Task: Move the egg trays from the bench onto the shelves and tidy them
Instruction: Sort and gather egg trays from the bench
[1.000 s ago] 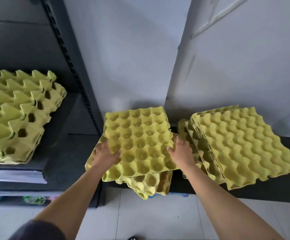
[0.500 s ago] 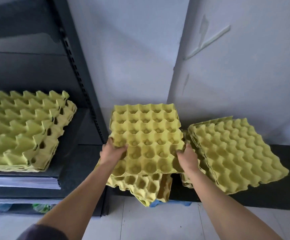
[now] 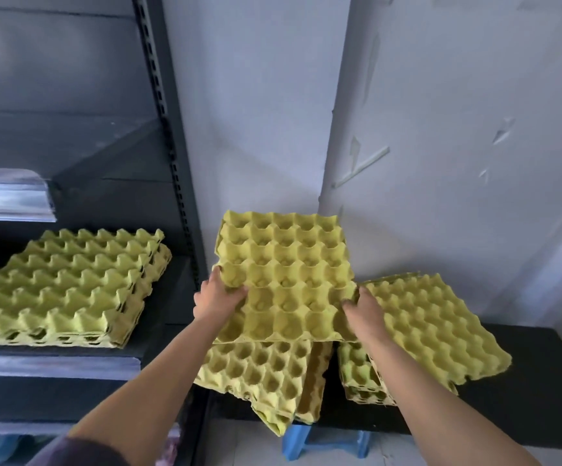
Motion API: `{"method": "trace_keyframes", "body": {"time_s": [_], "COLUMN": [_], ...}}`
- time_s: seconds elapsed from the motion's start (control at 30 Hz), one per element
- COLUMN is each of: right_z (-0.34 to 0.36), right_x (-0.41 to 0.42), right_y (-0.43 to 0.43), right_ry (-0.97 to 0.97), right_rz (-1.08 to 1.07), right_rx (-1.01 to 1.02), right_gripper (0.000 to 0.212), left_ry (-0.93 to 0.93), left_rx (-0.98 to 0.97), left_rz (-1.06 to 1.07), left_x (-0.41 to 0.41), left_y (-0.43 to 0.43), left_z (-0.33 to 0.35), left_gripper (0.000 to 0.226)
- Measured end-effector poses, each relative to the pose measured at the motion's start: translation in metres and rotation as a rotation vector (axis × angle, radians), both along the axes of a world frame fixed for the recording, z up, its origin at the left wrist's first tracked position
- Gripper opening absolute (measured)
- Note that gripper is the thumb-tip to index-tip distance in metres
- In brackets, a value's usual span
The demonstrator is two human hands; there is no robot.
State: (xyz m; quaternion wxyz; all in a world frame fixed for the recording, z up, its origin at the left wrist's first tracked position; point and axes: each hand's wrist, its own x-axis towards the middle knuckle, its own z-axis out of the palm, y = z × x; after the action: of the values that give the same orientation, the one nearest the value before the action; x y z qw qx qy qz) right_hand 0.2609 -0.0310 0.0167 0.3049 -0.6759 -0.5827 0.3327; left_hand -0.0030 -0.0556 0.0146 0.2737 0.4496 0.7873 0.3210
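Observation:
I hold a yellow egg tray [image 3: 284, 274] up in front of the wall, cups facing me. My left hand [image 3: 217, 297] grips its left edge and my right hand [image 3: 362, 309] grips its right edge. Under it, more yellow trays [image 3: 266, 375] lie on the black bench [image 3: 521, 398], hanging over its front edge. A further pile of trays [image 3: 431, 331] lies askew on the bench to the right. On the dark shelf [image 3: 158, 338] at the left sits a stack of trays [image 3: 71, 287].
The shelf unit's perforated black upright [image 3: 165, 129] stands between the shelf and the held tray. A higher shelf edge [image 3: 11, 196] juts out at the left. The white wall is close behind. A blue stool [image 3: 326, 438] shows under the bench, on a pale tiled floor.
Both hands have lifted the tray higher off the bench pile. The view has tilted up, so the shelf stack now sits lower in the picture.

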Motion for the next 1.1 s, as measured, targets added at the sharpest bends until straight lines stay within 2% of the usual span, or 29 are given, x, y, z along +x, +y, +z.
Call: {"method": "trace_keyframes", "body": {"time_s": [0.13,0.2,0.43,0.7,0.77,0.87,0.93,1.0,1.1], "right_z": [0.010,0.008,0.009,0.020,0.017,0.017,0.018,0.019,0.018], "right_x": [-0.001,-0.005,-0.063,-0.161,-0.189,-0.236,-0.272,-0.307,-0.350], "right_y": [-0.024,-0.034,-0.069,-0.088,-0.091,-0.094,-0.092,-0.089,-0.083], "right_ry": [-0.010,-0.015,0.034,0.156,0.194,0.202,0.195,0.206,0.265], "right_rz": [0.228,0.294,0.391,0.459,0.455,0.412,0.348,0.276,0.197], "right_rx": [0.072,0.065,0.145,0.185,0.181,0.201,0.209,0.182,0.147], "right_gripper": [0.063,0.066,0.056,0.051,0.051,0.051,0.051,0.052,0.051], "left_ry": [0.009,-0.001,-0.016,-0.039,0.149,0.606,0.733,0.849,1.016], "left_rx": [0.023,0.027,0.059,0.131,0.042,0.015,0.025,-0.055,-0.096], "left_rz": [0.095,0.156,0.355,0.448,0.433,0.286,0.034,-0.203,-0.295], "left_x": [-0.004,-0.009,-0.040,-0.124,-0.147,-0.172,-0.190,-0.211,-0.248], "left_y": [-0.040,-0.066,-0.160,-0.209,-0.211,-0.209,-0.204,-0.197,-0.184], "left_z": [0.013,0.015,0.027,0.052,0.059,0.069,0.074,0.072,0.061], "left_gripper": [0.075,0.074,0.077,0.068,0.063,0.052,0.055,0.067,0.065]}}
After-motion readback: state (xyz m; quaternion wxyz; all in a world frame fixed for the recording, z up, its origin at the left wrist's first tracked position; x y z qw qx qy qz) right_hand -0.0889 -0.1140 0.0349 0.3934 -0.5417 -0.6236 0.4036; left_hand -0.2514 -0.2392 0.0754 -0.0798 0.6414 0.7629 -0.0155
